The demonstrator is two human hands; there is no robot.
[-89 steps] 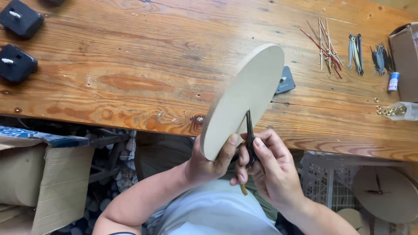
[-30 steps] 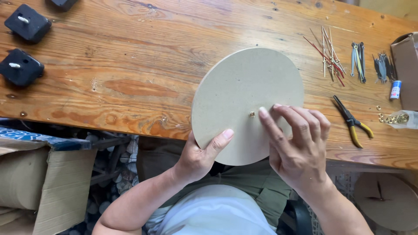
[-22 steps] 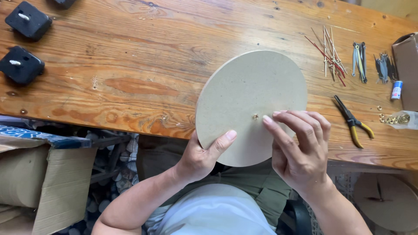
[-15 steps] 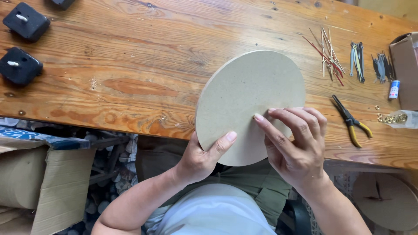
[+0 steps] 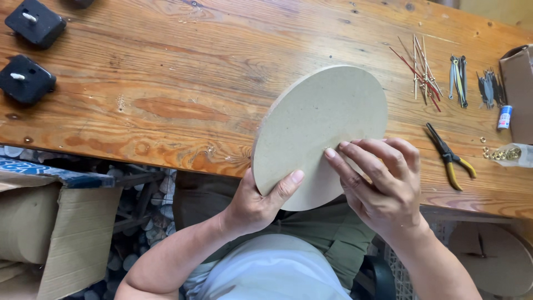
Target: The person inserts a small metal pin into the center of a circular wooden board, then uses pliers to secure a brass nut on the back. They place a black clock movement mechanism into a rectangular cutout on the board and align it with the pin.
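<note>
From the head camera, looking straight down, the round fibreboard disc (image 5: 325, 125) is tilted, and its lower edge is covered by both hands, so the rim there cannot be followed. Whatever sits at the disc's middle is hidden under the right index fingertip; only a small glint shows beside it, too small to make out. At the right border a cardboard box (image 5: 517, 89) is cut off, as is a second round disc (image 5: 494, 258) at the lower right, below the table edge. The disc is held over the near edge of the wooden table (image 5: 166, 83), in front of the person's lap. The left hand (image 5: 258, 203) grips the lower left rim, thumb laid flat on the face and pointing up-right, the other fingers curled out of sight behind the board. The right hand (image 5: 383, 186) lies on the face with fingers loosely spread and bent, fingertips pressing near the centre; whether it pinches anything cannot be told. On the table to the right lie yellow-handled pliers (image 5: 451, 158), a scatter of thin clock hands (image 5: 422, 69) and small brass rings (image 5: 499, 154); two black clock movements (image 5: 28, 53) sit far left.
</note>
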